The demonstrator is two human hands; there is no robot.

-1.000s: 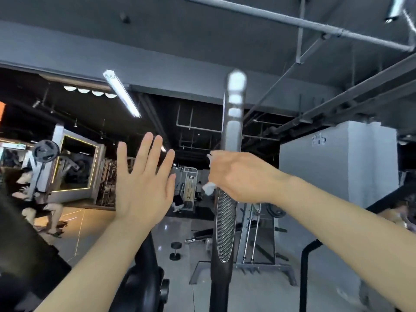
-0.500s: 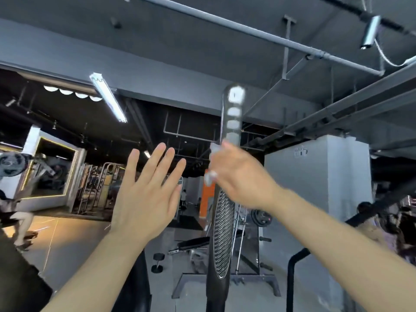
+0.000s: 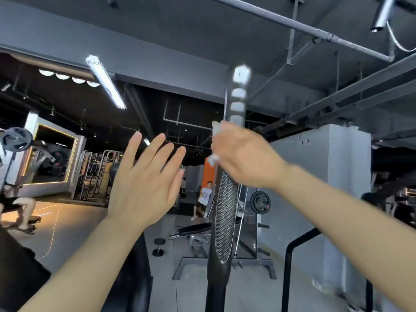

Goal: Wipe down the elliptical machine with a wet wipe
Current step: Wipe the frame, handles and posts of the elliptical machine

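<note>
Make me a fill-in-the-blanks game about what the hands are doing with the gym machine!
1. The right hand grips the upright handlebar through a white ____.
2. The left hand holds nothing, and its fingers are ____.
3. On the floor beyond the handlebar sits a small black ____.
4. The ribbed grip section of the handlebar lies ____ the right hand.

Missing words: wipe; straight; dumbbell; below

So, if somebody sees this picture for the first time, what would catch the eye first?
Most likely the two hands in the middle: the right hand grips a white wet wipe round the upright elliptical handle, while the left hand is raised open beside it, touching nothing. After that, the bright ceiling light tube at upper left.
</note>
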